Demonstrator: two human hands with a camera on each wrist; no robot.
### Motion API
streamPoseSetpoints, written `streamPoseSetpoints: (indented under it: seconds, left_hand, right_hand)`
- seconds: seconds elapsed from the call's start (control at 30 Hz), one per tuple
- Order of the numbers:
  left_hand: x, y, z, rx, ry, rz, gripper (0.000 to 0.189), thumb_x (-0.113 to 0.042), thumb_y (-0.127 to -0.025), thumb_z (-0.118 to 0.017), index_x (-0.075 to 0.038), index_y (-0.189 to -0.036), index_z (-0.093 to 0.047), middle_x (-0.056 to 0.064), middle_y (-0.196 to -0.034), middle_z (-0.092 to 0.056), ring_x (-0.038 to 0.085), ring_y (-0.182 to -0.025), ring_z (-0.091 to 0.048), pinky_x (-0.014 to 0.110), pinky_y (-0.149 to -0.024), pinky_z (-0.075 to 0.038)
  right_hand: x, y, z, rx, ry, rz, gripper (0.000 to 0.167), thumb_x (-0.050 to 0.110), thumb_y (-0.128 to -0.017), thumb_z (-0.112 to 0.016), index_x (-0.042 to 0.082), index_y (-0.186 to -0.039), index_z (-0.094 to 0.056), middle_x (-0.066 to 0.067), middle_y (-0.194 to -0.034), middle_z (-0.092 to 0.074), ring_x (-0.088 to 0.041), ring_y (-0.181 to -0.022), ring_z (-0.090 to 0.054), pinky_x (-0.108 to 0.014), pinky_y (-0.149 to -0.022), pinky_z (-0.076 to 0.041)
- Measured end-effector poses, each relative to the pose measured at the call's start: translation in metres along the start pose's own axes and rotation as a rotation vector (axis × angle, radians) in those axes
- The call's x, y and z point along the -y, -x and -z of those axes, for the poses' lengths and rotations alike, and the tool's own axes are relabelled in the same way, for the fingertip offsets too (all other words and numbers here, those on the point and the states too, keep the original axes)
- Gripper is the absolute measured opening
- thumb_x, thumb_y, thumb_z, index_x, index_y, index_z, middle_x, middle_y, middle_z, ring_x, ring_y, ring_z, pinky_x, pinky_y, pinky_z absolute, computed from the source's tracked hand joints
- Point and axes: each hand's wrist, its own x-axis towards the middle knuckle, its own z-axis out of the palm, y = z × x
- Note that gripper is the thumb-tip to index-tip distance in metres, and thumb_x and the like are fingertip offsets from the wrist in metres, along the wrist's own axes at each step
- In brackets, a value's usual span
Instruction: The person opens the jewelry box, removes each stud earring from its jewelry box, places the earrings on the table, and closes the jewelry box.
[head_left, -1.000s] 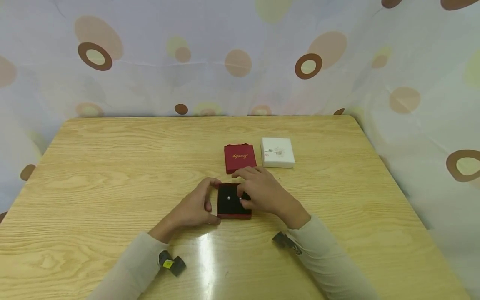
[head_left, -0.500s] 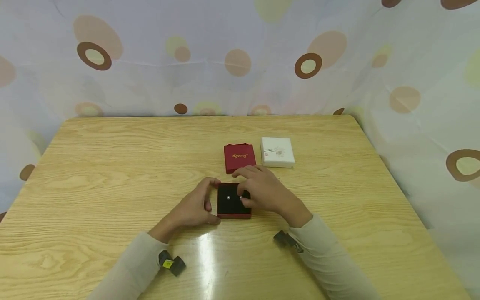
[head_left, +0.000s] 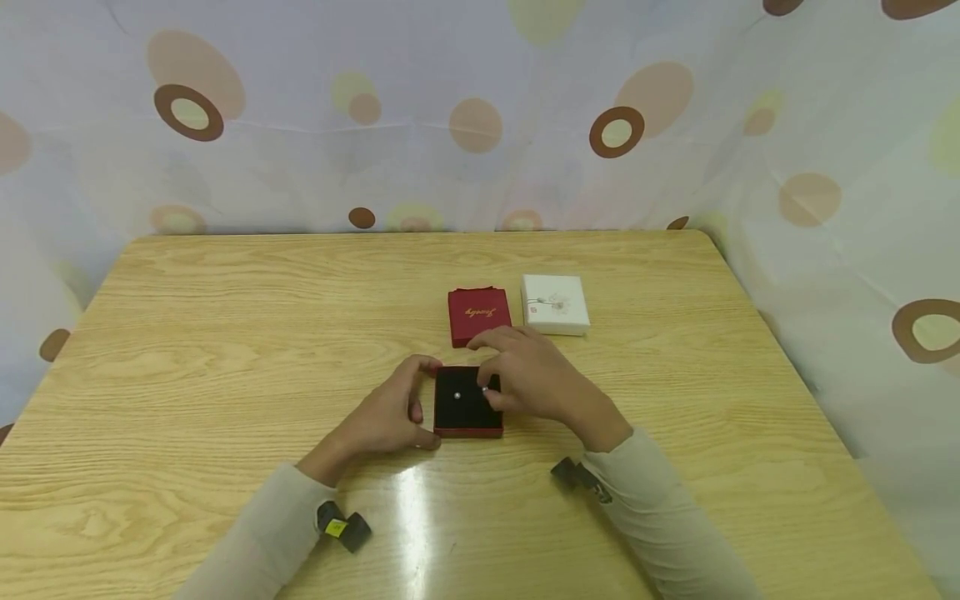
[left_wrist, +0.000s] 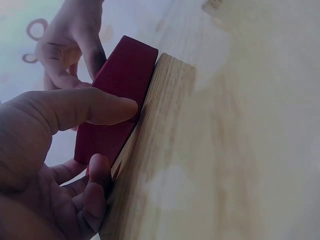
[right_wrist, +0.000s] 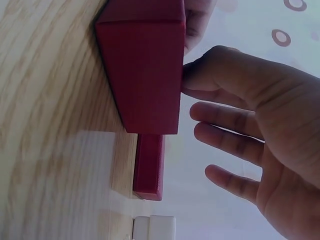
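A red jewelry box (head_left: 468, 432) with a black insert (head_left: 459, 417) lies uncovered on the table. One small pearly stud earring (head_left: 457, 396) sits in the insert's left half. My left hand (head_left: 386, 417) grips the box by its left side, the thumb (left_wrist: 112, 109) along the front wall and a finger at the far corner. Over the right half, my right hand (head_left: 536, 375) pinches a second small pearly stud between thumb and index finger, its other fingers spread. In the right wrist view the box wall hides the pinched stud.
Behind the box lies a red lid (head_left: 480, 315) with gold lettering, partly overlapped by the right hand's fingers. To its right is a white box (head_left: 555, 304) with a flower print. A patterned cloth (head_left: 420, 100) hangs beyond the wooden table's (head_left: 247, 333) far edge.
My right hand has shifted slightly right and away from me, with the pinched stud moving along. The left hand and the box have stayed put.
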Motion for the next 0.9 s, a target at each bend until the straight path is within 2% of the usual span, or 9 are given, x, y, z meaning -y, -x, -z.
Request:
streamPoseSetpoints:
  seconds: [0.17, 0.47, 0.7, 0.9]
  left_hand:
    - [0.000, 0.000, 0.000, -0.005, -0.004, -0.005, 0.091, -0.002, -0.067, -0.086, -0.012, -0.143, -0.038, 0.006, -0.075, -0.052, 0.015, -0.067, -0.049, 0.025, -0.058, -0.042]
    - [0.002, -0.001, -0.002, -0.007, 0.002, -0.010, 0.091, -0.002, -0.066, -0.087, -0.012, -0.142, -0.038, 0.007, -0.076, -0.053, 0.015, -0.068, -0.050, 0.025, -0.058, -0.043]
    - [0.001, 0.000, -0.001, -0.009, -0.012, -0.005, 0.092, -0.002, -0.066, -0.087, -0.013, -0.143, -0.038, 0.006, -0.077, -0.054, 0.015, -0.068, -0.050, 0.026, -0.059, -0.043]
    - [0.001, 0.000, -0.001, -0.012, -0.011, -0.006, 0.093, -0.002, -0.066, -0.087, -0.013, -0.143, -0.038, 0.006, -0.076, -0.054, 0.015, -0.067, -0.050, 0.026, -0.058, -0.043]
  right_hand:
    - [-0.004, 0.003, 0.004, -0.012, -0.014, -0.018, 0.007, 0.021, -0.085, -0.075, 0.017, -0.089, -0.079, -0.005, -0.133, -0.064, -0.027, -0.126, -0.058, -0.048, -0.108, -0.044]
    - [-0.020, 0.008, 0.008, -0.090, -0.042, -0.038, 0.006, 0.018, -0.080, -0.078, 0.018, -0.086, -0.078, -0.008, -0.131, -0.065, -0.030, -0.126, -0.058, -0.053, -0.108, -0.043]
    - [-0.035, 0.013, 0.010, -0.115, -0.023, -0.114, 0.004, 0.019, -0.081, -0.075, 0.021, -0.085, -0.076, -0.006, -0.133, -0.064, -0.028, -0.128, -0.056, -0.060, -0.115, -0.027]
    - [-0.051, 0.017, 0.005, -0.138, -0.034, -0.145, 0.005, 0.019, -0.079, -0.077, 0.022, -0.083, -0.074, -0.008, -0.134, -0.063, -0.030, -0.129, -0.054, -0.067, -0.116, -0.018]
